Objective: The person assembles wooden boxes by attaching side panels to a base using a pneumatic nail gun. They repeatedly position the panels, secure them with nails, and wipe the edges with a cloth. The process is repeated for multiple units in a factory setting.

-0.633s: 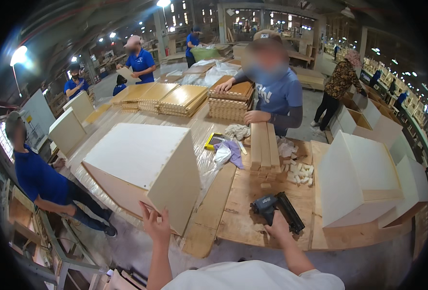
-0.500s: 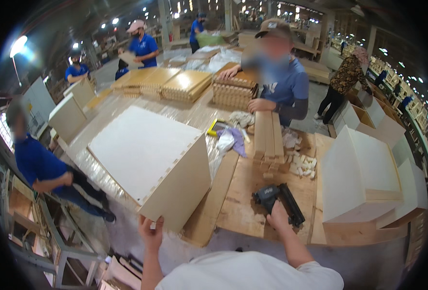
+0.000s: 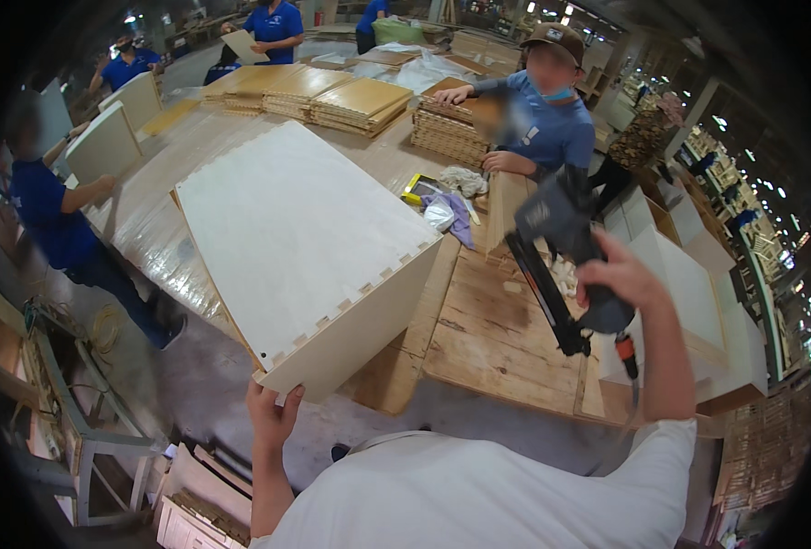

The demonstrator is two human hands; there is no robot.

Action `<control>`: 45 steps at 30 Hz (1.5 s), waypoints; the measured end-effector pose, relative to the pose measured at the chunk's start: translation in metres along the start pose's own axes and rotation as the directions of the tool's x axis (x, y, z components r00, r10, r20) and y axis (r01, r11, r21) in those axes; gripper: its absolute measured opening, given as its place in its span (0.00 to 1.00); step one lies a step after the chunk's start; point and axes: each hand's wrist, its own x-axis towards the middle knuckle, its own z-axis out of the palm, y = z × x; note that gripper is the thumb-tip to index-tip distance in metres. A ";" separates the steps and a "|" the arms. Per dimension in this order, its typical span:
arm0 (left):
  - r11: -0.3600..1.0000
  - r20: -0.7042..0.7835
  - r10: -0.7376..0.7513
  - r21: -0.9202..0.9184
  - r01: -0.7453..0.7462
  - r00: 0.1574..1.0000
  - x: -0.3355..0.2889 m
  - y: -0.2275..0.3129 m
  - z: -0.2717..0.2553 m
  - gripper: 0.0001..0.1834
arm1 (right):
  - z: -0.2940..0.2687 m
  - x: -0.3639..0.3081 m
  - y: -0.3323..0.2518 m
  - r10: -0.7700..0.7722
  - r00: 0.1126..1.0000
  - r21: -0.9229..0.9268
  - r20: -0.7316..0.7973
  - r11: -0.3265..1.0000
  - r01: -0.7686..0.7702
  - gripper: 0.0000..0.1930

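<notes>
Left of centre in the frame, a white box (image 3: 305,229) stands askew on the table (image 3: 488,329), its near corner jutting past the edge. Its top is pale and smooth, with interlocking joints along the near edge and a small dark spot by the lower corner. There, the left hand (image 3: 273,416) is clamped on the box, thumb spread from the fingers, which are partly hidden. Right of centre, the right hand (image 3: 621,279) has its fingers wrapped around the handle of a dark nail gun (image 3: 556,220), raised above the tabletop, an orange fitting (image 3: 625,349) at its lower end.
</notes>
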 end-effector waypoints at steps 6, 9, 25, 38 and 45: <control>0.999 0.042 -0.037 -0.008 0.037 0.998 0.003 0.000 -0.002 0.15 | 0.036 0.009 -0.105 -0.015 0.978 -0.014 0.207 1.000 0.019 0.19; 0.999 0.038 -0.041 0.005 0.041 0.998 0.000 -0.003 -0.004 0.15 | 0.055 0.016 -0.117 0.028 0.966 -0.060 0.257 0.998 -0.013 0.19; 0.999 0.007 -0.026 -0.032 0.026 1.000 -0.001 -0.006 0.002 0.17 | 0.077 0.019 -0.128 0.095 0.961 -0.210 0.260 0.977 -0.040 0.19; 0.999 -0.025 -0.027 -0.028 0.026 0.999 0.010 0.007 0.005 0.16 | 0.106 0.016 -0.141 0.133 0.913 -0.172 0.385 0.983 -0.071 0.24; 0.999 -0.026 -0.016 -0.051 0.015 1.000 0.022 0.014 0.009 0.17 | 0.105 0.016 -0.152 0.118 0.885 -0.203 0.450 0.979 -0.028 0.26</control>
